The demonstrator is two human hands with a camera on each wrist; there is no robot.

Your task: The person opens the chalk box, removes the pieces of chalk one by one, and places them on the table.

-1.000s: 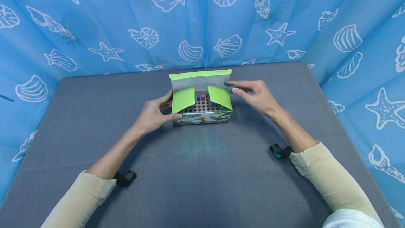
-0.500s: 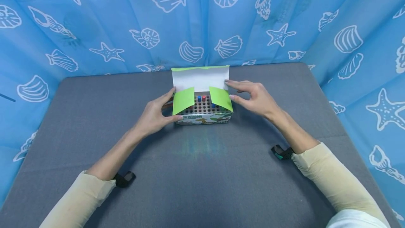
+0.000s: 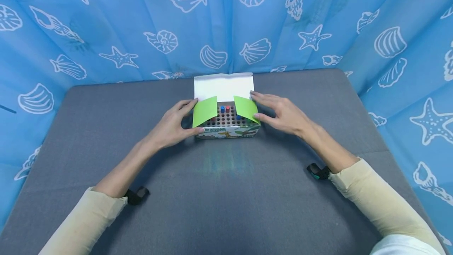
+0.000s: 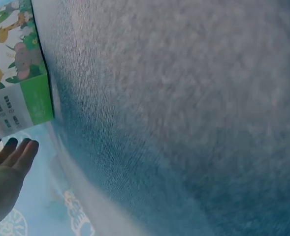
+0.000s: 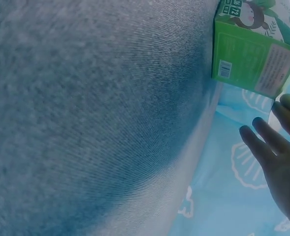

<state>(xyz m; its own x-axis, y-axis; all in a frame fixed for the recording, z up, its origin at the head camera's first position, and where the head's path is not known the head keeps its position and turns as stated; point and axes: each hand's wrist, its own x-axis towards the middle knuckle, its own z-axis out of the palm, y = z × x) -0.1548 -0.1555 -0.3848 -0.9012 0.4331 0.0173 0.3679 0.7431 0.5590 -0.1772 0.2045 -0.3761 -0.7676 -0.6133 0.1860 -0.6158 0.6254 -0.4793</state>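
Observation:
A small cardboard box [image 3: 228,132] with printed animals stands on the table with its top open. Its white-lined lid [image 3: 224,86] leans back, while the left green flap [image 3: 205,110] and right green flap [image 3: 245,108] slope above a holed insert. A blue peg-like end [image 3: 222,109] and a red one [image 3: 228,109] stick up from the holes. My left hand [image 3: 171,124] grips the box's left end, thumb at the front. My right hand [image 3: 284,114] has its fingers at the lid's right edge and its thumb by the right flap. Both hands hold no loose thing.
The grey cloth-covered table [image 3: 226,204] bears a faint greenish smear in front of the box. Behind and beside it hangs a blue curtain [image 3: 219,23] with white shell prints. A black strap device sits on the left wrist [image 3: 137,196] and another on the right [image 3: 318,171].
The lid has tipped further back, so its white inside shows fully. My right hand has come left and lower at the box's right side. The left hand stays at the left end.

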